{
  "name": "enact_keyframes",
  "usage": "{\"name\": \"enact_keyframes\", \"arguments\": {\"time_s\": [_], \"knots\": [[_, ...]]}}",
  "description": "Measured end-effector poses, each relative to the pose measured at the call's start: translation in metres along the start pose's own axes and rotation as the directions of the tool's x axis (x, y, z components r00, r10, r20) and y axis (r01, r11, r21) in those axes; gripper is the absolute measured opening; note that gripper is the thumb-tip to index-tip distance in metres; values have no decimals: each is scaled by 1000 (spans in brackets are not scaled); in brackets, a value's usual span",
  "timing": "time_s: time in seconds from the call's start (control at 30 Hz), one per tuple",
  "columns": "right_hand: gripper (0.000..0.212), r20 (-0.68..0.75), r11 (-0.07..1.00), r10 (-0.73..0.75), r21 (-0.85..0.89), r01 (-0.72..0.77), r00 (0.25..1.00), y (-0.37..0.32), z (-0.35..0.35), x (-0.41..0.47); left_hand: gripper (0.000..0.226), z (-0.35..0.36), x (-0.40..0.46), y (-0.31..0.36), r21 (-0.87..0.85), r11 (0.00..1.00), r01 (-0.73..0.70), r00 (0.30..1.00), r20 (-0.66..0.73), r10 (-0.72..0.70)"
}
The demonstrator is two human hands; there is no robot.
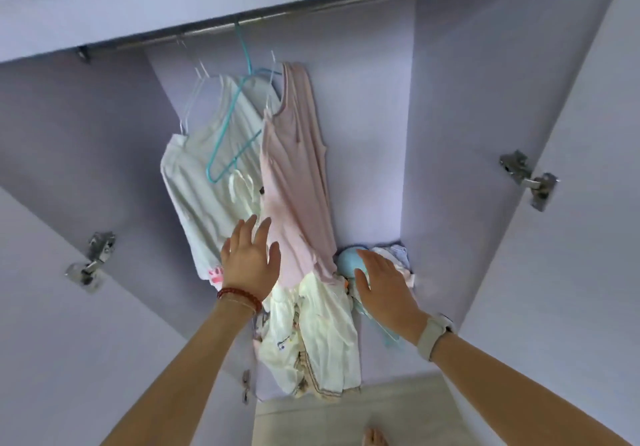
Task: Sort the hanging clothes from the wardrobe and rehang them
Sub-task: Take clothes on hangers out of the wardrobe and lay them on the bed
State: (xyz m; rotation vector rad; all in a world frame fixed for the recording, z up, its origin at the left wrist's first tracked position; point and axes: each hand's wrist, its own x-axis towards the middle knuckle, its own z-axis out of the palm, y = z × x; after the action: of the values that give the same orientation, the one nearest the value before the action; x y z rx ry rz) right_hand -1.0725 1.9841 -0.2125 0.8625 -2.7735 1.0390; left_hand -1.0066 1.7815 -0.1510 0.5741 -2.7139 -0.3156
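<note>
The lilac wardrobe (363,134) stands with both doors swung wide, a metal hinge (90,261) showing on the left door and another hinge (529,179) on the right. Inside, from a steel rail (277,13) running across the top, hang a pale green-white garment (204,175) on a white hanger, an empty turquoise hanger (232,123) in front of it, and just right of these a pink sleeveless dress (294,175) that drapes down the back panel. The left hand (250,261), wearing a red bead bracelet (239,297), is spread with straight fingers in front of the lower edges of the pale garment and the pink dress; whether it touches the cloth cannot be told. Below it, a cream embroidered garment (318,335) hangs down to the wardrobe's lower edge. The right hand (382,290), with a light-coloured watch (434,336) at the wrist, is also flat and holding nothing, hovering over a pale blue round item (348,262) and a heap of folded clothes (398,258) on the wardrobe floor in the back right corner. A light tiled floor (346,418) lies in front, with bare toes (374,437) at the bottom edge.
</note>
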Motion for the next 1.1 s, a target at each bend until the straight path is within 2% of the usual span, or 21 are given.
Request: {"name": "enact_keyframes", "arguments": {"time_s": [0.2, 0.3, 0.37, 0.47, 0.57, 0.67, 0.87, 1.1], "knots": [[33, -53, 975, -86, 199, 95, 995, -61, -10, 150, 47, -43, 106, -17, -15, 999, 30, 974, -222, -33], [27, -134, 952, -132, 258, 163, 982, -99, -21, 212, 50, -51, 144, -24, -47, 997, 66, 963, -258, -76], [28, -165, 947, -102, 285, 146, 981, -123, -24, 242, 53, -50, 161, -29, -86, 994, 65, 964, -251, -84], [39, -98, 971, -12, 236, 36, 995, -144, -21, 274, 52, -44, 183, -35, -171, 985, 22, 973, -224, -60], [40, -41, 988, 35, 154, -29, 999, -148, -19, 287, 48, -37, 195, -40, -213, 977, 26, 976, -207, -71], [42, -81, 993, 67, 107, -58, 994, -141, -19, 287, 48, -29, 197, -46, -233, 972, -5, 976, -213, -46], [23, -64, 991, 133, -13, -134, 989, -132, -31, 295, 47, -19, 191, -38, -442, 888, -127, 960, -280, -2], [25, -307, 994, 104, 45, -95, 946, -130, -43, 297, 45, -12, 194, -44, -522, 841, -138, 956, -293, -24]]}}
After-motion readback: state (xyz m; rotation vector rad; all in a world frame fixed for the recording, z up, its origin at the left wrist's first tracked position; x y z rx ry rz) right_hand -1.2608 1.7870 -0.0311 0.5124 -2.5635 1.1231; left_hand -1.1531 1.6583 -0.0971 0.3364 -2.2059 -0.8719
